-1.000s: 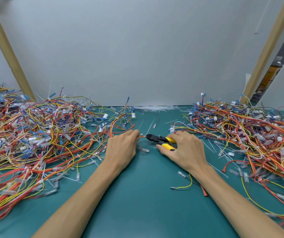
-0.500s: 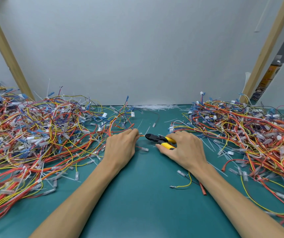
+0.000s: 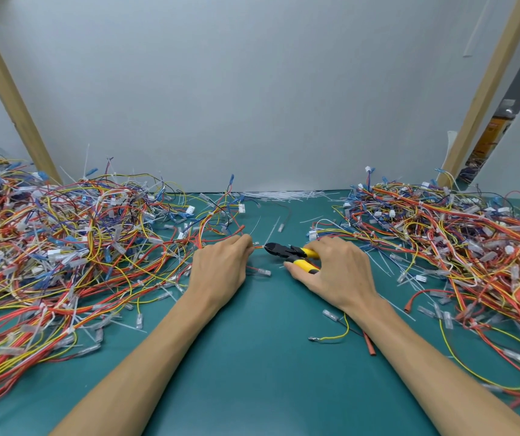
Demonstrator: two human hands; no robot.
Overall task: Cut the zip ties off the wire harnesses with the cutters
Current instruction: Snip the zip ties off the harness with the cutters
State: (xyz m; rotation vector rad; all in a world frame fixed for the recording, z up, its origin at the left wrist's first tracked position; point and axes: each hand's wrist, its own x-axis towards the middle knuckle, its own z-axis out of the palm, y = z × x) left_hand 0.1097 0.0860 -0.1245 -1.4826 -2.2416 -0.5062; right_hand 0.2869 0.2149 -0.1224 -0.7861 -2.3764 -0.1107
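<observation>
Cutting was the step in hand, as I judge it. In the middle of the frame the left hand (image 3: 220, 272) pinched a harness (image 3: 203, 242) of red and yellow wires at its fingertips, knuckles up, low over the mat (image 3: 252, 372). From the pinch the wires ran to the left, into the left heap (image 3: 63, 247). The right hand (image 3: 334, 272) gripped the cutters (image 3: 290, 253) by the yellow handles, with the thumb along the near handle and the fingers curled over the far one. The black nose pointed to the left, toward the left fingertips. Its tip was just beside a short end that stuck out from the pinch and carried a small white piece (image 3: 257, 246). Whether this piece was a tie I could not tell, because it was too small. The jaws looked nearly together, but I could not tell if they were biting anything.

The next move, in my judgement, called for setting the tip on the tie alone, clear of the wires, and then squeezing the handles while the left hand held the harness firm.

Both forearms came up from the bottom edge and met near the centre. More harnesses lay in the right heap (image 3: 456, 247). Cut ties (image 3: 280, 195) lay at the far edge of the mat, at centre.
</observation>
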